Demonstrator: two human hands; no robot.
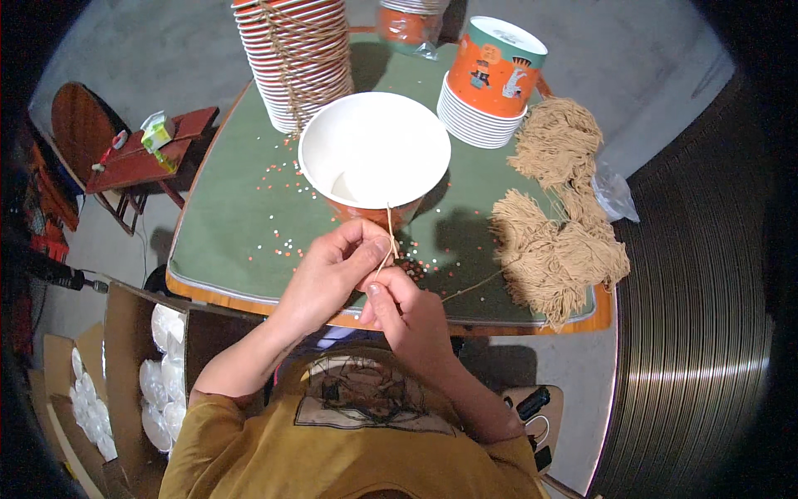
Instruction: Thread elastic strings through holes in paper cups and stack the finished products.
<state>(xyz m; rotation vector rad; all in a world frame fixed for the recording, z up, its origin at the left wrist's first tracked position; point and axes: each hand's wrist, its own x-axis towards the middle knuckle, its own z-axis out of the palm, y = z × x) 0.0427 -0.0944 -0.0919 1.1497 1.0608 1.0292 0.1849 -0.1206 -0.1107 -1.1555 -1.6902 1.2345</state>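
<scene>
A white-lined paper bucket (374,137) with an orange outside stands upright on the green-topped table, its mouth facing me. From its near rim a thin tan cord (389,218) runs down into my fingers. My left hand (341,264) pinches the cord close to the bucket's wall. Just below and to the right, my right hand (403,312) is closed with thumb and forefinger on the cord's lower part. The two hands nearly touch. How the cord is fixed to the bucket is hidden by my fingers.
Behind stand a tall stack of buckets (295,71) with cords and another stack (482,108) topped by an upturned bucket (499,71). Bundles of tan cord (561,249) lie at the right. Small paper dots dot the table (224,224). Cardboard boxes (125,358) sit lower left.
</scene>
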